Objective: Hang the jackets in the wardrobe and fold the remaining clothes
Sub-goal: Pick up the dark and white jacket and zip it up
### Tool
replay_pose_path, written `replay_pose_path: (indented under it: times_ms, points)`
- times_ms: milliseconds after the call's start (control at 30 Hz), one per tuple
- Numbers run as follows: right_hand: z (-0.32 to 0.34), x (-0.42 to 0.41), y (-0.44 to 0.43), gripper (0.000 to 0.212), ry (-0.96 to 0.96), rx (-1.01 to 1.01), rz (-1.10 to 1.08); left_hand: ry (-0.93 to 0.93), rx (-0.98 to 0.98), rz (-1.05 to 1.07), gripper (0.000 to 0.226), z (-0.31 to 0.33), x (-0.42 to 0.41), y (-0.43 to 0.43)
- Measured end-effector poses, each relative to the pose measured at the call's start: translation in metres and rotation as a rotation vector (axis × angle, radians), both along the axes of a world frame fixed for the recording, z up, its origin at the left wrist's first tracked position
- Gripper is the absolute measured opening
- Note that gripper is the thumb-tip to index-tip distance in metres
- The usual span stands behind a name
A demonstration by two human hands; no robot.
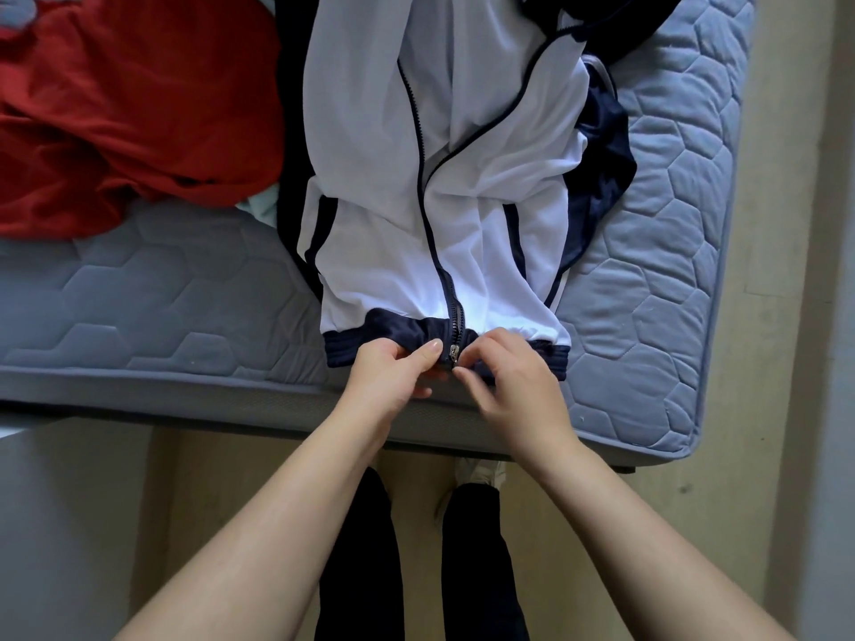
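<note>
— Where is your jacket?
— The white jacket (407, 252) lies on the bed (162, 293), its navy hem at the near edge, the red garment (115, 108) beside it.
— And your hands?
— Your left hand (393, 372) pinches the hem just left of the zipper slider (452, 352); your right hand (513, 381) pinches it just right.

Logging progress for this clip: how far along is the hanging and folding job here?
Done: nothing visibly hung or folded. In hand: the white and navy jacket lies on the mattress, with the left hand and right hand pinching its hem at the zipper slider. Left: hanging it; the red garment lies crumpled, unfolded.
</note>
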State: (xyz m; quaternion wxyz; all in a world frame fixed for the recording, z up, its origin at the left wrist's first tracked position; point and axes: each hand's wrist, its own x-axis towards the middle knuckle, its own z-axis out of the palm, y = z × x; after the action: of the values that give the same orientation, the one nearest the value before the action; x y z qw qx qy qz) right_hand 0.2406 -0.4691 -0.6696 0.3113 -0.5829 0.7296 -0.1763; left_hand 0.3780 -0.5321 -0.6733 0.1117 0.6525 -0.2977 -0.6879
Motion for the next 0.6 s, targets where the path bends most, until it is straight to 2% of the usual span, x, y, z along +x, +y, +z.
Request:
replay_pose_path:
  times_ms: [133, 233, 400, 500, 600]
  points:
    - [0.001, 0.002, 0.004, 0.015, 0.080, -0.034, 0.002, 0.049, 0.043, 0.013, 0.026, 0.002, 0.002, -0.002]
    - [0.004, 0.001, 0.006, 0.008, 0.083, -0.048, 0.036, 0.058, 0.065, 0.032, 0.021, 0.002, 0.001, -0.001]
    - [0.006, -0.003, 0.005, 0.009, 0.133, 0.132, 0.184, 0.016, 0.062, 0.057, 0.011, -0.001, 0.001, 0.007]
    - [0.012, -0.001, 0.006, 0.010, 0.123, 0.123, 0.191, 0.008, 0.086, 0.091, 0.014, -0.003, 0.000, 0.012]
    - [0.016, 0.006, 0.013, 0.009, 0.136, 0.108, 0.354, -0.019, 0.076, 0.096, 0.018, -0.004, -0.003, 0.016]
